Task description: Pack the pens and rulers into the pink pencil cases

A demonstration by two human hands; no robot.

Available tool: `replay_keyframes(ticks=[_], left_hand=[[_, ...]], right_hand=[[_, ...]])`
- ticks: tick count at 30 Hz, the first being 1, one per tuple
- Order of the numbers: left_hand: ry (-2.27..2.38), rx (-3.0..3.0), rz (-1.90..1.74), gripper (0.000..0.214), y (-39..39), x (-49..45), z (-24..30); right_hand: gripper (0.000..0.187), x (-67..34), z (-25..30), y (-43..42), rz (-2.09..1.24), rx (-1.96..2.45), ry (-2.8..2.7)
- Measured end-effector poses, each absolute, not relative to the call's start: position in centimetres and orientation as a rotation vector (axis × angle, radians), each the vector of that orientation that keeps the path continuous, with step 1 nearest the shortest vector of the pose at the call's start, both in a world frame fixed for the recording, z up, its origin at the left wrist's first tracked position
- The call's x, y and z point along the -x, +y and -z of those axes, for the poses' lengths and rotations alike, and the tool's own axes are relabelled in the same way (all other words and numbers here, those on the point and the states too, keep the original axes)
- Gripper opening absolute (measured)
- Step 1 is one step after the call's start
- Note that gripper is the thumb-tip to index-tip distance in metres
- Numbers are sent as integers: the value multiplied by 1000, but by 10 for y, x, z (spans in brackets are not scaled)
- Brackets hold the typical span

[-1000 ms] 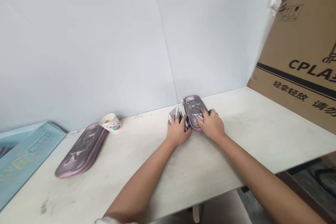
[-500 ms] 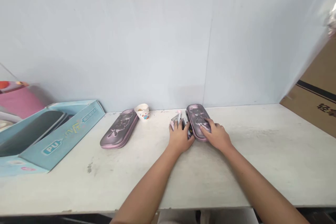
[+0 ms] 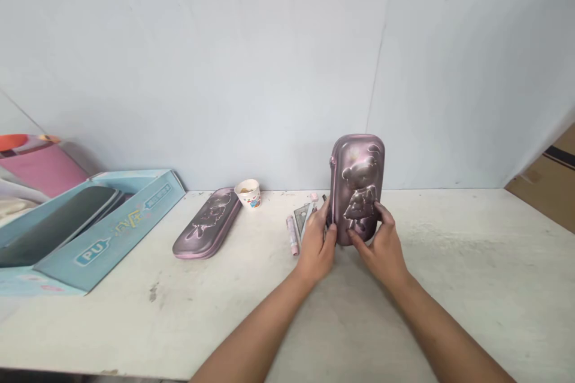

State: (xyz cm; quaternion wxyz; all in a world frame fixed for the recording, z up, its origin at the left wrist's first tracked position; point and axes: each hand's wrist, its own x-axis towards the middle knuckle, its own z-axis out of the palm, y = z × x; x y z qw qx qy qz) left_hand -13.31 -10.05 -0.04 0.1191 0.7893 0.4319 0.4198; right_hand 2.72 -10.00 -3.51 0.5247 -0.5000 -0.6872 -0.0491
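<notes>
Hands grip the embossed case (image 3: 359, 188) right of centre; left hand (image 3: 318, 245) at its lower left edge, right hand (image 3: 384, 248) at lower right, thumb on front, probably bracing it upright from both sides; pinkish tube (image 3: 292, 236) lies on the bench (image 3: 449, 287) by the left hand, likely for easy reach; second case (image 3: 206, 224) lies flat left of centre; paper cup (image 3: 249, 194) at its far end, contact unclear; blue box (image 3: 119, 236) at far left, walls presumably containing a dark case (image 3: 63, 221).

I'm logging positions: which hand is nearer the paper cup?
Left. The left hand is right of the paper cup, at the left edge of the held case; the right hand is farther right.
</notes>
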Motion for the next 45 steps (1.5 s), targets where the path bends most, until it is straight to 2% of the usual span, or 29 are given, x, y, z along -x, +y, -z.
replay_keyframes(ticks=[5, 10, 16, 23, 28, 33, 36, 40, 45], left_hand=[[1434, -2043, -1472, 48, -107, 133, 3], [1659, -2211, -1693, 42, -99, 153, -4], [1933, -2614, -1435, 36, -87, 166, -1], [1952, -2777, -1156, 34, -86, 157, 2], [1940, -2815, -1191, 35, -87, 155, -1], [1824, -2912, -1401, 34, -83, 155, 3], [1789, -2968, -1485, 33, -83, 155, 4], [1754, -2992, -1571, 34, -84, 154, 2], [1705, -3021, -1616, 35, -85, 153, 2]], right_hand=[[67, -18, 33, -104, 191, 1024, -1755], [54, -22, 25, -109, 247, 1110, -1713], [48, -34, 21, -106, 369, 1139, -1581], [20, -38, 25, -99, 463, 1337, -1574], [14, -40, 25, -100, 577, 1429, -1585], [2, -39, 26, -97, 676, 1317, -1543], [4, -39, 27, -96, 677, 1283, -1551], [18, -39, 28, -97, 636, 1299, -1559], [7, -42, 28, -100, 615, 1291, -1569]])
